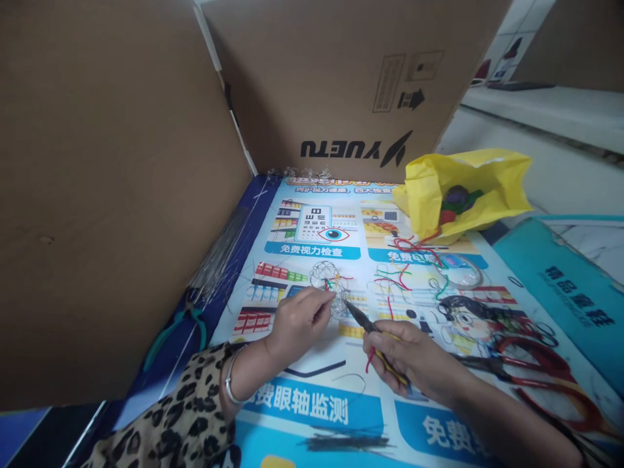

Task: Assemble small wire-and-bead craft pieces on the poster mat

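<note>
My left hand (302, 318) is closed in a pinch on a round wire frame (324, 275) of thin bent wire, with short red and green strands at its middle. My right hand (407, 354) is wrapped round needle-nose pliers (361, 317) with yellow-edged handles. Their dark tips point at the wire by my left fingertips; whether the jaws grip it is too small to tell. A bit of red yarn (370, 357) hangs by my right fingers. Just past the pliers lie wire pieces with red and green yarn (392, 278).
Cardboard walls (341, 84) stand left and behind. A yellow bag (468, 188) holds coloured balls. Red-handled scissors (531, 374) lie right, near a teal box (560, 286). Teal-handled pliers (180, 328) and long wires (221, 257) lie left; cut wires (347, 441) in front.
</note>
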### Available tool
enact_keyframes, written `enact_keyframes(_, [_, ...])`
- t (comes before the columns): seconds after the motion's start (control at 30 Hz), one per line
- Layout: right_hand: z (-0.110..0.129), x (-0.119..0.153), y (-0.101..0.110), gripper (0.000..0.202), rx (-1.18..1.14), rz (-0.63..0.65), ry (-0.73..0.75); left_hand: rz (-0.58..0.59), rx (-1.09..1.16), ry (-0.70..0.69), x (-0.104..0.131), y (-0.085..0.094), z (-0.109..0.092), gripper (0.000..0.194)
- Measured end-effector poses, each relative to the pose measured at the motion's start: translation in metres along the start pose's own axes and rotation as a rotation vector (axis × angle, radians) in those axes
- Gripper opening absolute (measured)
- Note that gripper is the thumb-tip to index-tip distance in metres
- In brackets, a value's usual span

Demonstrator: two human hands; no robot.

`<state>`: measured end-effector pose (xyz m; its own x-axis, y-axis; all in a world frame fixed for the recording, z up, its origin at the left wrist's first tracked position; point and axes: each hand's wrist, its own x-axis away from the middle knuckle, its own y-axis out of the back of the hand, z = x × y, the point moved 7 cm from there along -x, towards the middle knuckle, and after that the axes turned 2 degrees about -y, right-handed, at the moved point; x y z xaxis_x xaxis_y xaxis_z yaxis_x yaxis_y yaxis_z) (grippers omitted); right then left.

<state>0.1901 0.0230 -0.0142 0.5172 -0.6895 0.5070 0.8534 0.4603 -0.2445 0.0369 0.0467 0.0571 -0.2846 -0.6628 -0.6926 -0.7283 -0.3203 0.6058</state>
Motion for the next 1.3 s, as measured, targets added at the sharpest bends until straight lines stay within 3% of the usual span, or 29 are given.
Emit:
enact_keyframes(0.5, [-0.001, -0.002, 0.0, 0.033, -0.035, 0.044, -0.033, -0.009, -0.039, -0.032, -0.003, 0.004, -0.008, 0.018])
enact_keyframes(0.77, [-0.001, 0.0, -0.001, 0.032, 0.217, -0.05, 0.004, -0.049, -0.036, 0.073, -0.009, 0.012, 0.002, 0.015])
enact_keyframes(1.13, [-0.001, -0.001, -0.011, 0.033, -0.185, 0.162, 0.015, -0.021, 0.029, 0.04, -0.006, 0.007, -0.01, 0.016])
enact_keyframes(1.3, [-0.006, -0.002, -0.011, 0.034, -0.239, 0.216, -0.003, 0.001, 0.017, 0.035, -0.006, 0.008, -0.015, 0.016])
